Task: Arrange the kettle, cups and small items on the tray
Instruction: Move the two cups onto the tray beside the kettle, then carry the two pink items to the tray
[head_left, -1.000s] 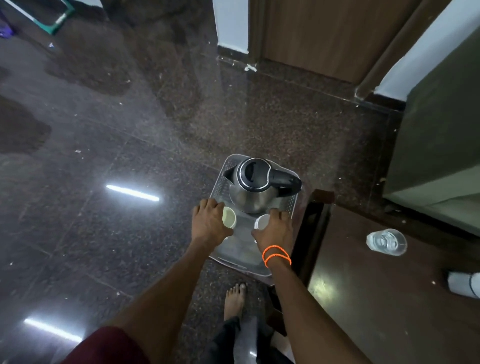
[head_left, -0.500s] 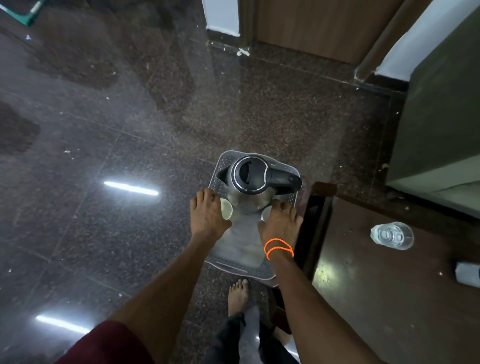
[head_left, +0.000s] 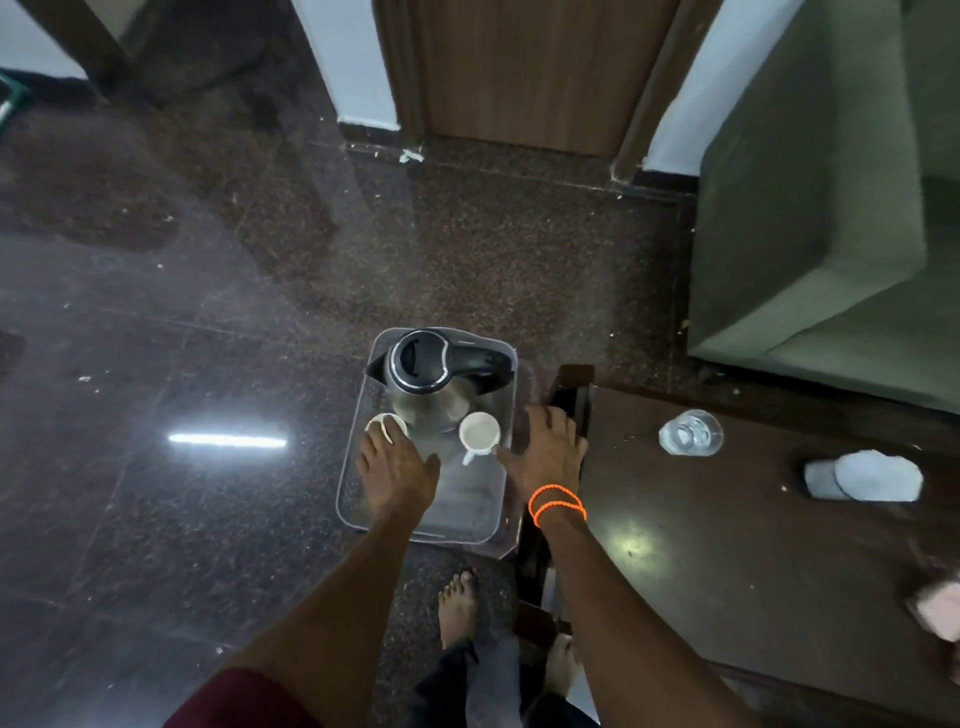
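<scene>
A steel kettle (head_left: 426, 376) with a black lid and handle stands at the far end of a clear rectangular tray (head_left: 470, 519). Two small white cups sit upright just in front of it: the left cup (head_left: 385, 423) and the right cup (head_left: 479, 431), whose handle points towards me. My left hand (head_left: 397, 475) lies flat over the tray, fingertips touching the left cup's near rim. My right hand (head_left: 545, 457), with orange bands on the wrist, is spread open at the tray's right edge. Its thumb is close to the right cup's handle.
A dark wooden table (head_left: 727, 571) stands right of the tray and bears an overturned glass (head_left: 691, 439), a white object (head_left: 862, 475) and something pink (head_left: 940, 608). Grey-green furniture (head_left: 805, 234) is at far right. My bare foot (head_left: 457, 603) is on the granite floor below the tray.
Both hands have come off the cups. The right hand moved to the tray's right edge, the left slid back to the left cup's rim. The camera tilted up.
</scene>
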